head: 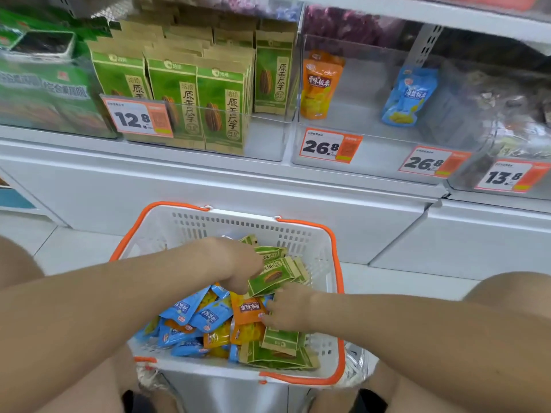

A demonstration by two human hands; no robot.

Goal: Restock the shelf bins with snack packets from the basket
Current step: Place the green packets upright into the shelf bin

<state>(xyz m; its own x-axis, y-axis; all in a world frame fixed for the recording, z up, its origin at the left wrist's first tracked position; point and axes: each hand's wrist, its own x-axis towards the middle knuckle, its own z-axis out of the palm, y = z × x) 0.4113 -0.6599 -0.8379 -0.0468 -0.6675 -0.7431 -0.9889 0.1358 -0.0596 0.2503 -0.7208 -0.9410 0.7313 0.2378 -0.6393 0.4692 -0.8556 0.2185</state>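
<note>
Hidden and blurred parts
The left hand (pixel 235 263) hides its fingers behind a green packet (pixel 269 277); the far-right bin (pixel 465 171) is blurred, and small print on the price tag (pixel 329 146) is unreadable

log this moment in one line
phase: picking from basket | left hand: grips green packet | right hand: touches orange packet

Left hand (pixel 238 265) and right hand (pixel 287 310) are showing bare, likewise forearms and knees. Something dark (pixel 132 402) is showing at the bottom edge; it cannot be identified.
</note>
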